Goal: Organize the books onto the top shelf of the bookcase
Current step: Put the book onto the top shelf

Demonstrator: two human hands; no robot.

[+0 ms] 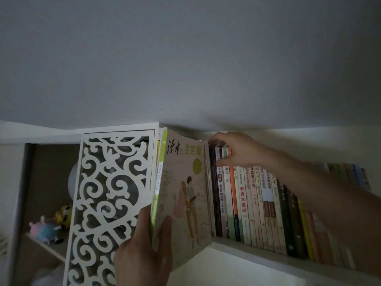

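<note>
left grip [144, 247] holds magazines [183, 195] at shelf edge [247, 249]; right grip [237, 149] pinches upright books [253, 203].

Magazine [185, 193] at 6 o'clock: paper cover, soft sheen, cream print, smooth; thin paper issues stacked behind it, one with a lime-green edge. Row of books [257, 209] toward 4 o'clock: paperback spines, mostly matt paper, a few darker ones slightly glossy. Fretwork panel [111, 193] at 8 o'clock: white painted board, cut-out scrolls, smooth matt finish; whether wood or plastic can't be told. Shelf board [237, 247] under the books: white, smooth, matt laminate look. Plush toys [49, 228] at 8 o'clock, low: soft fuzzy cloth, pastel pink and blue, one yellow. Wall [185, 58] at 12 o'clock: plain matt paint.
</note>
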